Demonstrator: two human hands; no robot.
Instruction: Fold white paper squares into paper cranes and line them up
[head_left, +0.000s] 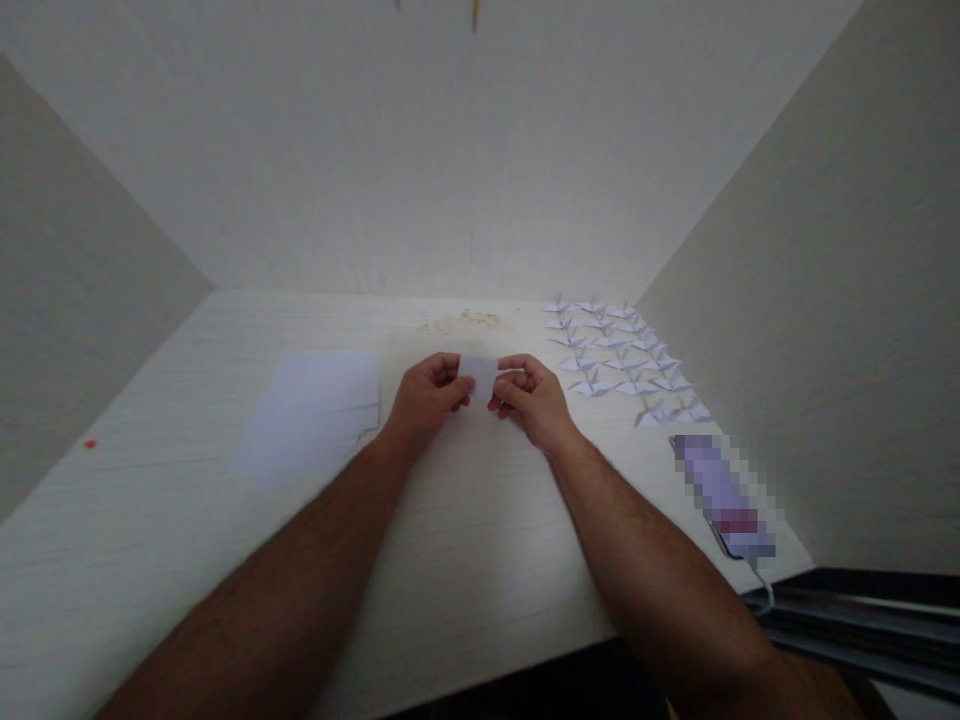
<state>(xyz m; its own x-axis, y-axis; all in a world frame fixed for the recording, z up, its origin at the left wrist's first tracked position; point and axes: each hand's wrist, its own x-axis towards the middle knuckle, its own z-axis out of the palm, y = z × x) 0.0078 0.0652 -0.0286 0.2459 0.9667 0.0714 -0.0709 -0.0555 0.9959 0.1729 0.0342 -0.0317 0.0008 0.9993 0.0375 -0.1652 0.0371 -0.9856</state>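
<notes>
Clock directions are taken from the paper square, with 12 o'clock away from the person.

The white table (480,540) carries all items. White paper sheets (315,400) lie at 9 o'clock, their near right edges not quite flush. Paper cranes (592,383) stand in close rows toward 3 o'clock. A smartphone (712,480) with a white cable (766,592) lies at 4 o'clock, near the table's edge. Brownish marks (480,318) show at 12 o'clock; their nature cannot be determined.

The left hand (421,398) is at 9 o'clock of the square and the right hand (538,398) at 3 o'clock, both close in. The fingers of each pinch the paper square (481,378) by its side, the left thumb lying on the near face. The square is centred between the hands; its layer count, and whether its lower edge meets the table, cannot be told. A small orange-red fragment (91,443) lies far out at 9 o'clock.

Assessment: the two-sided grip appears sound. Pressure should be light and equal, since thin paper would likely buckle if pushed inward. Corners should be matched before any crease is pressed, and creasing would be crisper against the bare table. Clearance from the cranes appears adequate.
</notes>
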